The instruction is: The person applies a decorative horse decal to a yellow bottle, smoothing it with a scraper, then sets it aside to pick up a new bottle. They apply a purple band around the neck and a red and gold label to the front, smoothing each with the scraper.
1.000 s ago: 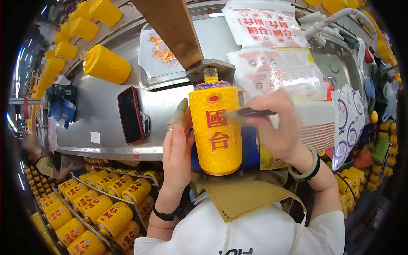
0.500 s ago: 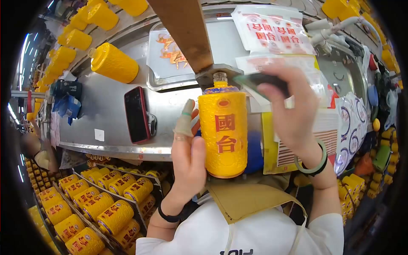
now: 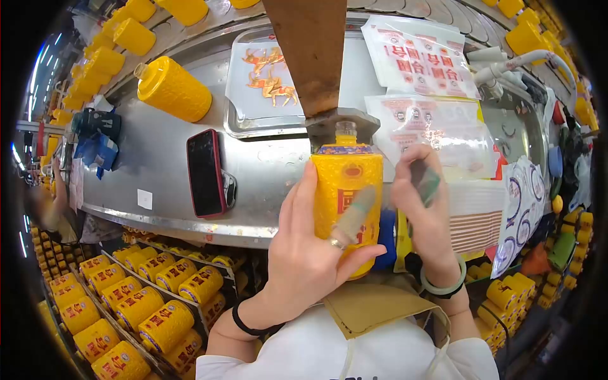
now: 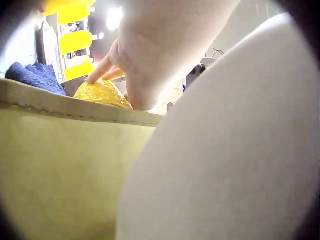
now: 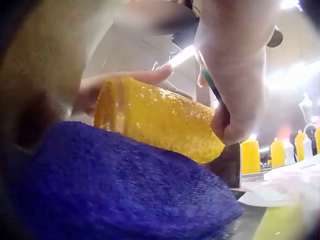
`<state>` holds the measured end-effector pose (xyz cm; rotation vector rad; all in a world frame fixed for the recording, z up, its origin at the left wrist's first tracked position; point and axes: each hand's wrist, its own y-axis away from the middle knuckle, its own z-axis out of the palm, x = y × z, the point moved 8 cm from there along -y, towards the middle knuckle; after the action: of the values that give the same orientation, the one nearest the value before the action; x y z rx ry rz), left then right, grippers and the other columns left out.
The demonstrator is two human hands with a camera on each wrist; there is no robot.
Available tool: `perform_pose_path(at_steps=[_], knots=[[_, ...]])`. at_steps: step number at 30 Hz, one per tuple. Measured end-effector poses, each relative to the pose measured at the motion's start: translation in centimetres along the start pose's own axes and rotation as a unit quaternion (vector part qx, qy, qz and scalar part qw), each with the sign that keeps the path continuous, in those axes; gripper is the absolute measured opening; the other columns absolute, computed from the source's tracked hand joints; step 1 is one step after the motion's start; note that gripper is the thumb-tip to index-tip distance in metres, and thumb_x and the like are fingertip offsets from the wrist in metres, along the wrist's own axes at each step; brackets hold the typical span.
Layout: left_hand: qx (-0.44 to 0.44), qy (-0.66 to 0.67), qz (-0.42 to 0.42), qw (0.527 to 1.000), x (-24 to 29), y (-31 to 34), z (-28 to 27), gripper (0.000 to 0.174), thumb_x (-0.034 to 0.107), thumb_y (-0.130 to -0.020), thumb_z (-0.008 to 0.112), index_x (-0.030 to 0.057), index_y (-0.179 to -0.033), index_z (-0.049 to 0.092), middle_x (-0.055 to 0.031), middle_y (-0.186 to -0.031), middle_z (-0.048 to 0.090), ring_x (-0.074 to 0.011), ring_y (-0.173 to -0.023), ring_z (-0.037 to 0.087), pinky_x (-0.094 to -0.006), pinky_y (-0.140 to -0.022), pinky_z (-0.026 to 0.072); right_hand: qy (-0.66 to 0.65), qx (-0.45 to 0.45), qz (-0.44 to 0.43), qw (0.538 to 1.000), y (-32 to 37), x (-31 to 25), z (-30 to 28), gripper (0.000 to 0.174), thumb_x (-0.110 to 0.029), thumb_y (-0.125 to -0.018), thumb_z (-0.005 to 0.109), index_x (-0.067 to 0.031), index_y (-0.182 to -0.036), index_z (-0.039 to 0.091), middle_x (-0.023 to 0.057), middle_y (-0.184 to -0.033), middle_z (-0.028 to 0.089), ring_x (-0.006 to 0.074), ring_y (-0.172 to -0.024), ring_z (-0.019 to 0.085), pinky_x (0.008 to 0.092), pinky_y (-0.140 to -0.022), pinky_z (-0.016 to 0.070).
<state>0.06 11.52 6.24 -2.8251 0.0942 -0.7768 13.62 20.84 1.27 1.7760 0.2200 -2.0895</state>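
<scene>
A yellow embossed bottle (image 3: 329, 171) with red characters and a bare glass neck stands out from a metal holder, its base toward the person. Across its front lies the left hand (image 3: 304, 259), fingers extended; the index finger wears a pale cover over part of the characters, and the thumb points right. To the right of the bottle, the right hand (image 3: 425, 212) pinches a dark green flat tool (image 3: 429, 187), apart from the bottle. The left wrist view has the left hand (image 4: 155, 55) touching the bottle (image 4: 100, 93). Under the bottle (image 5: 165, 120) is a blue cloth (image 5: 125, 185).
A wooden beam (image 3: 309, 57) extends over the metal table (image 3: 158, 190). Left are a phone (image 3: 205, 172), another yellow bottle (image 3: 177, 88) and a tray (image 3: 237, 128) with gold figures. Printed sheets (image 3: 418, 60) lie right. Several bottles (image 3: 168, 326) fill racks at lower left.
The left hand has moved from the bottle's left side onto its front. The right hand, with the tool, went up from the bottle and has come back down beside it. The view has shifted.
</scene>
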Motion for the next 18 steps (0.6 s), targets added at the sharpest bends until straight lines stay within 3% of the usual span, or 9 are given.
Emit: perform_pose_path(at_steps=[3, 6, 9, 13, 16, 18], knots=[[0.049, 0.08, -0.017, 0.995, -1.6, 0.8, 0.0, 0.062, 0.037, -0.078, 0.089, 0.0054, -0.129, 0.072, -0.0357, -0.149, 0.045, -0.0506, -0.123, 0.058, -0.0484, -0.1, 0.0544, 0.048, -0.004, 0.035, 0.998, 0.1, 1.3, 0.5, 0.043, -0.01, -0.092, 0.077, -0.0076, -0.125, 0.05, -0.0032, -0.094, 0.046, 0.0045, -0.08, 0.043, 0.0192, -0.071, 0.0367], [0.071, 0.13, -0.032, 0.988, -2.4, 1.4, -0.3, 0.06, 0.028, -0.083, 0.087, -0.0092, -0.125, 0.067, -0.0346, -0.148, 0.05, -0.0476, -0.126, 0.061, -0.0486, -0.104, 0.0526, 0.039, 0.006, 0.015, 0.999, -0.1, 2.1, 0.8, 0.047, -0.01, -0.092, 0.078, -0.0056, -0.13, 0.051, -0.0021, -0.099, 0.049, 0.0067, -0.088, 0.046, 0.0226, -0.077, 0.0401], [0.072, 0.125, -0.026, 0.989, -2.5, 1.7, -0.2, 0.062, 0.028, -0.084, 0.087, -0.0087, -0.129, 0.065, -0.0344, -0.149, 0.05, -0.0473, -0.126, 0.06, -0.048, -0.105, 0.0517, -0.001, 0.004, 0.091, 0.996, 0.3, 2.1, 0.3, 0.056, -0.011, -0.092, 0.078, -0.0053, -0.14, 0.05, -0.0018, -0.099, 0.05, 0.0075, -0.088, 0.047, 0.0236, -0.078, 0.0412], [0.067, 0.135, -0.024, 0.988, -2.5, 1.9, -0.1, 0.065, 0.026, -0.085, 0.085, -0.0084, -0.135, 0.061, -0.0334, -0.149, 0.049, -0.0475, -0.128, 0.059, -0.0477, -0.107, 0.0502, -0.002, -0.046, 0.052, 0.998, 0.9, 2.0, 0.1, 0.064, -0.012, -0.093, 0.078, -0.0057, -0.148, 0.047, -0.0016, -0.099, 0.051, 0.0071, -0.088, 0.047, 0.0239, -0.079, 0.0415], [0.051, 0.156, -0.026, 0.986, -2.4, 2.0, 0.4, 0.071, 0.024, -0.084, 0.086, -0.0072, -0.14, 0.057, -0.0328, -0.154, 0.043, -0.0477, -0.137, 0.051, -0.0491, -0.112, 0.0446, -0.019, -0.049, 0.098, 0.994, 1.4, 2.9, -0.2, 0.067, -0.01, -0.091, 0.078, -0.006, -0.151, 0.047, -0.0023, -0.095, 0.051, 0.0065, -0.086, 0.047, 0.0228, -0.079, 0.0405], [0.035, 0.234, -0.053, 0.97, -2.5, 2.3, 1.1, 0.086, 0.023, -0.082, 0.087, -0.0052, -0.151, 0.045, -0.0317, -0.162, 0.031, -0.0473, -0.147, 0.038, -0.0502, -0.117, 0.0377, 0.003, -0.06, 0.068, 0.996, 1.5, 2.5, -0.2, 0.068, -0.009, -0.09, 0.078, -0.0061, -0.151, 0.047, -0.0024, -0.095, 0.051, 0.0066, -0.085, 0.047, 0.0229, -0.078, 0.0407]])
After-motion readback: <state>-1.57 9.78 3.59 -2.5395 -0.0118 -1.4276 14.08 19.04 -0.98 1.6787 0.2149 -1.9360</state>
